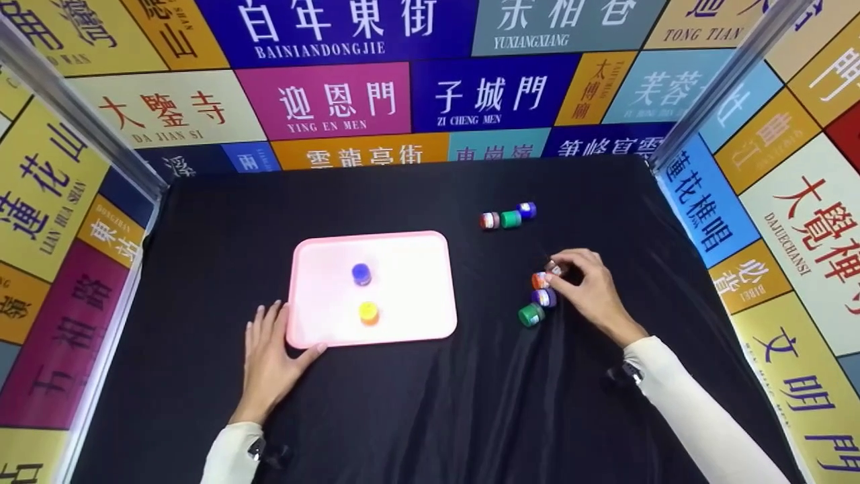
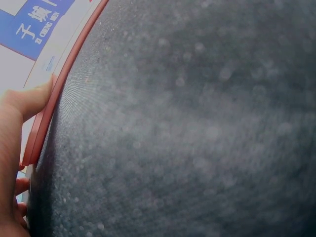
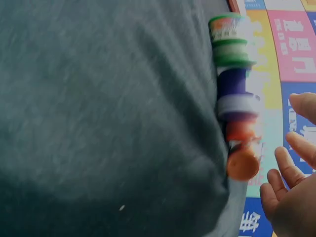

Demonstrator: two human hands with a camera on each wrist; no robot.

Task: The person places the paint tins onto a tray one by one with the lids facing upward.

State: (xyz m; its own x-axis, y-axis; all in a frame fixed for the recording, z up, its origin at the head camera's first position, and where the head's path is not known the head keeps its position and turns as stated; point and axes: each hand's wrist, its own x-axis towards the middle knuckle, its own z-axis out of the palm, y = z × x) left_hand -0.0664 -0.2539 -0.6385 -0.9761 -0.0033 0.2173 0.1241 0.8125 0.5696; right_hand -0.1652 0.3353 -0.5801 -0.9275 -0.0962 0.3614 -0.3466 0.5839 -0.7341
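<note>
My left hand (image 1: 272,359) lies at the near left corner of a pink-rimmed tray (image 1: 373,343), fingers stretched along its left side. In the left wrist view its thumb (image 2: 37,98) touches the rim. On the tray stand a blue-purple paint jar (image 1: 361,274) and a yellow one (image 1: 369,313). Over on the right, my right hand (image 1: 591,286) has thumb and forefinger around a small brown jar (image 1: 556,267). The right wrist view shows its fingers (image 3: 289,168) spread, apart from the jars. Beside the brown jar are orange (image 1: 539,281), purple (image 1: 544,298) and green jars (image 1: 531,314).
Farther back lie a dark red jar (image 1: 489,220), a green jar (image 1: 510,219) and a blue jar (image 1: 527,210) close together. A black cloth (image 1: 416,403) with folds covers the table. Printed panels (image 1: 322,101) with Chinese place names stand around the back and sides.
</note>
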